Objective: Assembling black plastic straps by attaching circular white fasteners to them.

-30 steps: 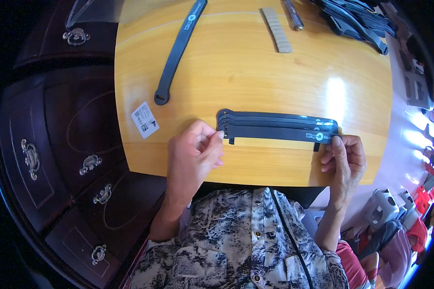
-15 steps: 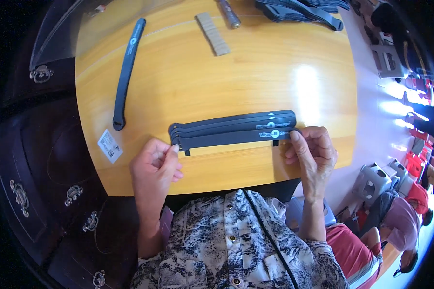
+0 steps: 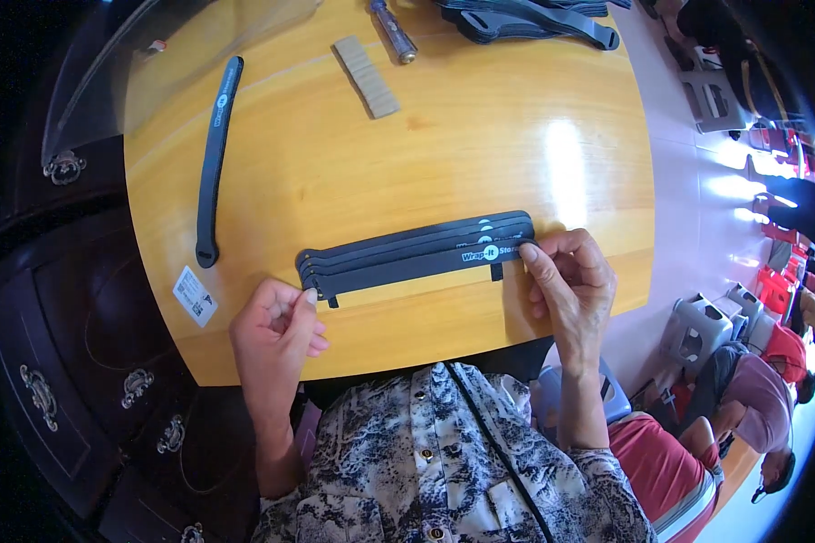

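Several dark straps [image 3: 403, 242] lie on the table before me in an overlapping, stair-like row, printed in white near their right ends. The nearest strap [image 3: 389, 270] is held at both ends. My left hand [image 3: 276, 330] pinches its left end between thumb and fingertips, at the straps' rounded ends. On the other side, my right hand [image 3: 570, 294] has its thumb on the right end, with the fingers curled behind. Two small black tabs, a left tab [image 3: 332, 301] and a right tab [image 3: 496, 271], stick out from under the row.
A single strap [image 3: 217, 163] lies at left above a white label [image 3: 195, 296]. Farther back are a tan ribbed strip [image 3: 366, 77], a screwdriver-like tool [image 3: 394, 34] and a strap pile [image 3: 525, 20]. Dark drawers [image 3: 81, 362] stand left; people and grey stools [image 3: 697, 326] are right.
The nearest strap now sits more closely in line with the others, its ends still between both hands. The whole view has shifted slightly.
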A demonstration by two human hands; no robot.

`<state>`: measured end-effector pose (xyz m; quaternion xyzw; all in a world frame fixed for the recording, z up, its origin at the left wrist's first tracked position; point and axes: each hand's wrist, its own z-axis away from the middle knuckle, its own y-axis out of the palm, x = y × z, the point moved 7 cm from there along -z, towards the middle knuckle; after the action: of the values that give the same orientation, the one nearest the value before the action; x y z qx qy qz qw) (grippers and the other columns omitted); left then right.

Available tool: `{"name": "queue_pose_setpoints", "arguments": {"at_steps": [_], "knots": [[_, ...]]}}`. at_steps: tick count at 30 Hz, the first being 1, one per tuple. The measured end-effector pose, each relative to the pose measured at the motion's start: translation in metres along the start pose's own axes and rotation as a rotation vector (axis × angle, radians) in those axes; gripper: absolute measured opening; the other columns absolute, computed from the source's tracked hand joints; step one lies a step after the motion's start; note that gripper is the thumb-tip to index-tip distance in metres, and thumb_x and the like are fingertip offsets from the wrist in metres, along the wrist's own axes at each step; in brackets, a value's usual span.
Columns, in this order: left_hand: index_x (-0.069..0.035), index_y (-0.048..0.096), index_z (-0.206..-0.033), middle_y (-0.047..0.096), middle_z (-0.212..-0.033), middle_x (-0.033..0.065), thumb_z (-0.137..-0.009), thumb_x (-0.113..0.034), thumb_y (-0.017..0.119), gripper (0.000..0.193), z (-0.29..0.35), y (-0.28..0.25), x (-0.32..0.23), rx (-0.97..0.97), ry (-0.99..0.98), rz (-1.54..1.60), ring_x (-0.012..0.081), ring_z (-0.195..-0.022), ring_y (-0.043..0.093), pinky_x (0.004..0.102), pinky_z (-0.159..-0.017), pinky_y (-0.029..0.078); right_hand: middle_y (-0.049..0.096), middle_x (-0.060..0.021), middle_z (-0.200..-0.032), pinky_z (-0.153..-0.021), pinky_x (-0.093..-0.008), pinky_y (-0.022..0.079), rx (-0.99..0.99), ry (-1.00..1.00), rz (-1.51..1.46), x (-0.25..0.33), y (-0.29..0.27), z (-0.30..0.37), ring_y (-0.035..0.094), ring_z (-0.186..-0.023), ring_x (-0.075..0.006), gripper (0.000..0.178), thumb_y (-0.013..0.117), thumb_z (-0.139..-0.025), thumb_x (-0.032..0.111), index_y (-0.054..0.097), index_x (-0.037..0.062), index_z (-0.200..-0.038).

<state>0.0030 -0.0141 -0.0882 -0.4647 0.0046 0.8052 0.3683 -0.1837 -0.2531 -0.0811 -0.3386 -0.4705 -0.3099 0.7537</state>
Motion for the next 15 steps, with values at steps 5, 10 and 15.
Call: {"name": "queue_pose_setpoints", "arguments": {"at_steps": [5,10,15], "knots": [[-0.001,0.053,-0.079,0.060,-0.063,0.0046,-0.091,-0.008,0.061,0.015,0.0000,0.0007,-0.0022,0.006,-0.006,-0.009,0.0081,-0.050,0.058,0.0196,-0.045,0.045,0.054,0.0022,-0.057,-0.040,-0.0168,0.032,0.000,0.010,0.012,-0.0001,-0.0001,-0.0010,0.045,-0.045,-0.0013,0.014,0.070,-0.085,0.005,0.057,0.0026,-0.081],[-0.001,0.053,-0.079,0.060,-0.063,0.0045,-0.091,-0.009,0.060,0.016,-0.0002,0.0012,-0.0014,0.010,-0.003,-0.004,0.0080,-0.050,0.058,0.0195,-0.046,0.045,0.054,0.0026,-0.057,-0.041,-0.0166,0.032,-0.002,0.021,0.023,-0.0016,-0.0004,-0.0018,0.046,-0.046,-0.0011,0.014,0.070,-0.085,0.005,0.057,0.0026,-0.081],[-0.002,0.053,-0.078,0.059,-0.063,0.0043,-0.091,-0.009,0.060,0.016,0.0003,0.0013,-0.0018,0.010,0.009,-0.004,0.0077,-0.050,0.057,0.0194,-0.046,0.045,0.053,0.0027,-0.058,-0.041,-0.0167,0.033,-0.006,0.000,0.033,-0.0020,-0.0006,-0.0021,0.047,-0.047,-0.0012,0.013,0.069,-0.085,0.004,0.057,0.0019,-0.080]]}}
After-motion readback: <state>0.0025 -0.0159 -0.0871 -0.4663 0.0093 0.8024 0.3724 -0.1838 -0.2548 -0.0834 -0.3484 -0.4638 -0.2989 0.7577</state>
